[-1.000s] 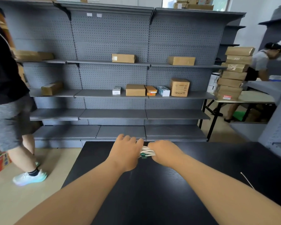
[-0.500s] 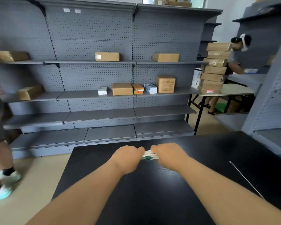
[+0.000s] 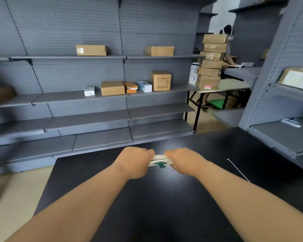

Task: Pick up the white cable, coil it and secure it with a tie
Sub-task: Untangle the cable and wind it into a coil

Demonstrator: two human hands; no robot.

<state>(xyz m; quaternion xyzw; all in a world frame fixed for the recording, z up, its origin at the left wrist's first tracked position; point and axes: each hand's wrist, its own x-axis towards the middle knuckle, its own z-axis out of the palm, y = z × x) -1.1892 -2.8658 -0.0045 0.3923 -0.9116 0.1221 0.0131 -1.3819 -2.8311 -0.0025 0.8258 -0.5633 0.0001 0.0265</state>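
Left hand [image 3: 136, 161], right hand [image 3: 179, 160] fists clamp coiled white cable [image 3: 158, 158] near table [image 3: 164, 206] far edge, keeping loops bunched for green tie [image 3: 160, 164].

Grey pegboard shelving [image 3: 94, 32] spans the far side, with 4 tiers of shelves. The top shelf [image 3: 68, 57] carries 2 cardboard boxes [image 3: 91, 50], 1 near its middle and 1 toward its right end. On the shelf below [image 3: 59, 99], 5 small boxes [image 3: 112, 88] stand in a row right of centre, and another box [image 3: 0, 96] sits at its left edge. A pale folding table [image 3: 234, 85] at the right bears a tall stack of brown parcels [image 3: 212, 62] at its left edge, with a person [image 3: 227, 30] behind. More grey shelving [image 3: 278, 84] stands at the right. The floor [image 3: 16, 198] is beige. Light glares off a black table [image 3: 164, 215] in front.
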